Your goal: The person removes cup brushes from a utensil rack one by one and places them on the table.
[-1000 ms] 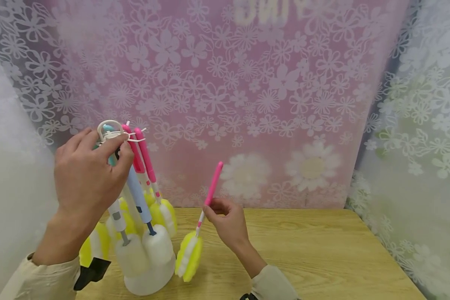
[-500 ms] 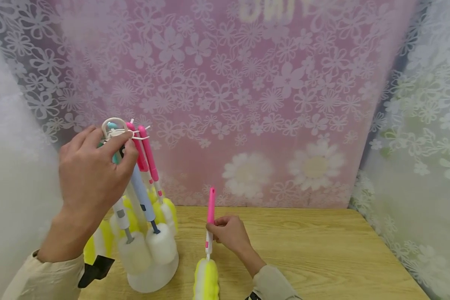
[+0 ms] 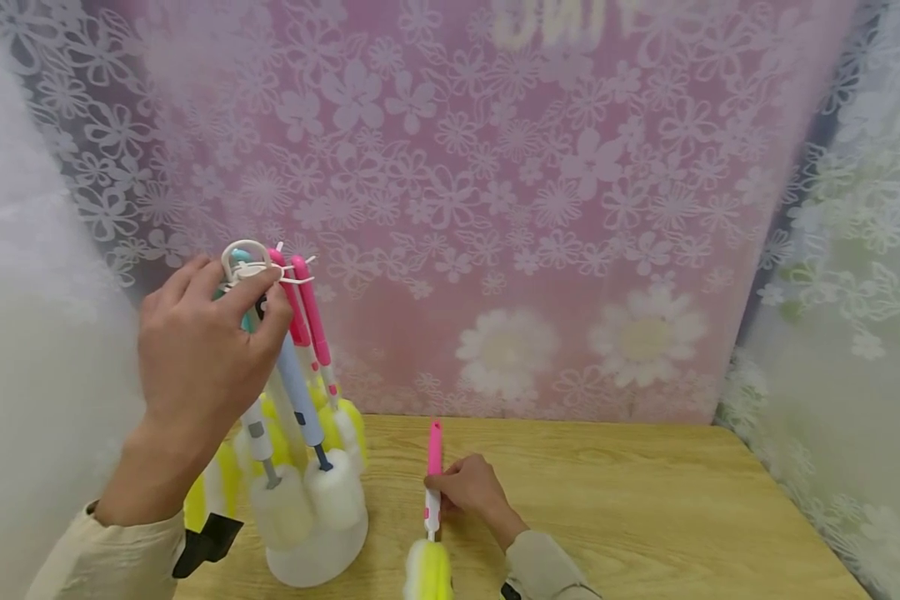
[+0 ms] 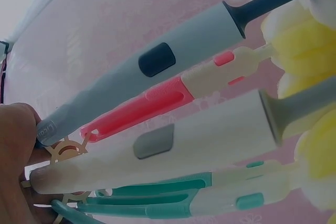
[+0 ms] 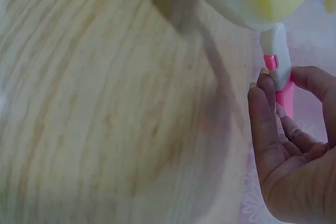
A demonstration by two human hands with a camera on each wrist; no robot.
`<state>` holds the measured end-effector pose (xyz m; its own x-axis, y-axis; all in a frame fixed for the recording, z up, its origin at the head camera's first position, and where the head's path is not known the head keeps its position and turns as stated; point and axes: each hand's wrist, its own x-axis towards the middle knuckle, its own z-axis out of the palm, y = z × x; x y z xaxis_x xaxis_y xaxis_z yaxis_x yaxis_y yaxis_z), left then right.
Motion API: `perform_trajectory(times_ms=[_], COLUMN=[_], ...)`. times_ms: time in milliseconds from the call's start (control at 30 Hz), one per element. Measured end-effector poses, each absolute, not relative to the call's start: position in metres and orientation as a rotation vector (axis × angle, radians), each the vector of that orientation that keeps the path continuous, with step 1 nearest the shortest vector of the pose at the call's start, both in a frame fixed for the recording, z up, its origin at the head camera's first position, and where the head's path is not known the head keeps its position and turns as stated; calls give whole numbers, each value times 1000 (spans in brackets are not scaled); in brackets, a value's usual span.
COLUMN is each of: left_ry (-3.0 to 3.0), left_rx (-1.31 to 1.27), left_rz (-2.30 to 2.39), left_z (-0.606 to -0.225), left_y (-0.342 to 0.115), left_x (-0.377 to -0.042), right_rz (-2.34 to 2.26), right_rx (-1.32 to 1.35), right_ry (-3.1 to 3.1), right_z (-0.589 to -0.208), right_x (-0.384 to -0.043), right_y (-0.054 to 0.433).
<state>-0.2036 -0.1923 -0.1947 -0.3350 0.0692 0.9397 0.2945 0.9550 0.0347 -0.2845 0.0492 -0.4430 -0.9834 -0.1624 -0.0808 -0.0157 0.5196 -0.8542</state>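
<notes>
My left hand (image 3: 210,342) grips the top of a white hanging rack (image 3: 251,268) with a loop handle, at the left of the head view. Sponge brushes hang from its hooks: a blue-handled brush (image 4: 152,64), a white-handled brush (image 4: 157,148), green-handled brushes (image 4: 157,198) and pink-handled ones (image 3: 311,308). Their yellow and white sponge heads cluster below. My right hand (image 3: 472,492) pinches a separate pink-and-white brush (image 3: 435,450) between thumb and fingers, low over the table. Its yellow and white sponge head (image 3: 429,571) points toward me, cut off by the frame's lower edge.
A white round base (image 3: 318,554) stands under the hanging brushes. The wooden table (image 3: 645,500) stretches to the right, and a pink flowered curtain (image 3: 525,208) closes off its back edge. Pale curtains flank both sides.
My right hand has lowered the pink brush toward the table and turned it so its sponge head comes nearer to me. The left hand keeps its grip on the rack while the view shifts slightly.
</notes>
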Motion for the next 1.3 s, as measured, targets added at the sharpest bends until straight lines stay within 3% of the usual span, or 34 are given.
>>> perform_trajectory(times_ms=[800, 1300], left_ry=[-1975, -2097], left_rx=[-248, -320], left_rz=[-334, -319], left_z=[-195, -184], left_y=[-187, -203], left_x=[-198, -190], right_rz=[-1432, -1277], right_rx=[-238, -437], right_ry=[2557, 2749], right_z=[-460, -415], right_x=[-281, -276], right_y=[59, 78])
